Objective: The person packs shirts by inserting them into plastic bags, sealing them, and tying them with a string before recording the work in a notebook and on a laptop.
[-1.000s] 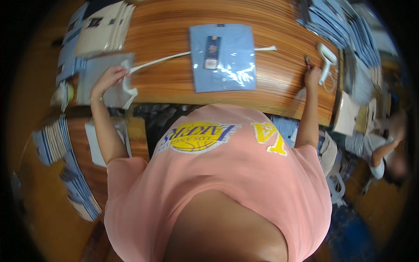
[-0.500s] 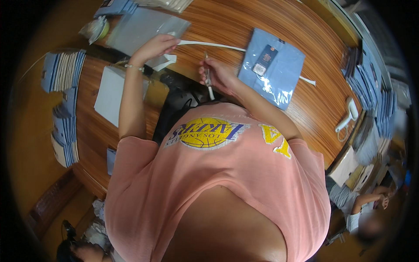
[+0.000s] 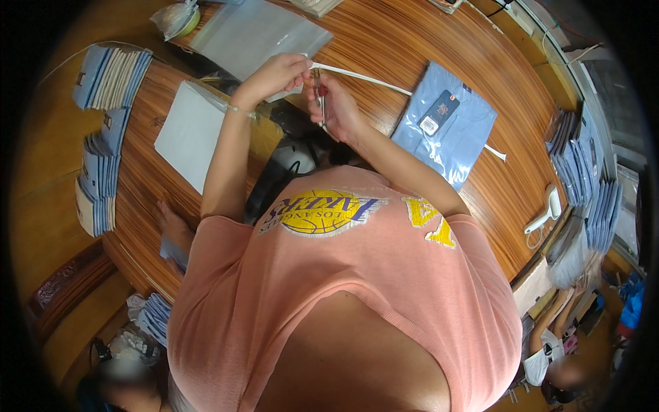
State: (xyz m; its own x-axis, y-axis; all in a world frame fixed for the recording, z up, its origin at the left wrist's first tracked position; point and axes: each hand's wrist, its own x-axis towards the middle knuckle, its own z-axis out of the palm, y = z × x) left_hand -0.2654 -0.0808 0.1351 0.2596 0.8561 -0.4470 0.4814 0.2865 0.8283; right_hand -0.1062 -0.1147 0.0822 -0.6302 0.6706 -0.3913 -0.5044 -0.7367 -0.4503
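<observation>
A white strip (image 3: pixel 357 74) runs from my left hand (image 3: pixel 285 74) to the edge of a bagged blue shirt (image 3: pixel 425 147). Its other end shows past the shirt's right side, so the middle is hidden under the package. My left fingers pinch the near end. Just below and right of them, my right hand (image 3: pixel 338 110) is closed round a slim metal tool (image 3: pixel 318 82), apparently small scissors, its tip up close to the strip. A dark tag with a white label lies on the shirt, inside the clear bag.
Stacks of folded blue garments line the table's left edge (image 3: pixel 110 158) and right edge (image 3: pixel 600 213). Clear bags (image 3: pixel 254 34) lie at the back left, white sheets (image 3: pixel 192 134) nearer. A white handheld device (image 3: pixel 546 213) rests at right. Another person's hand (image 3: pixel 175 226) reaches in at left; other people sit nearby.
My right hand has risen with the tool toward my left hand and the strip. A person's hand has appeared at the left. The whole view has shifted slightly.
</observation>
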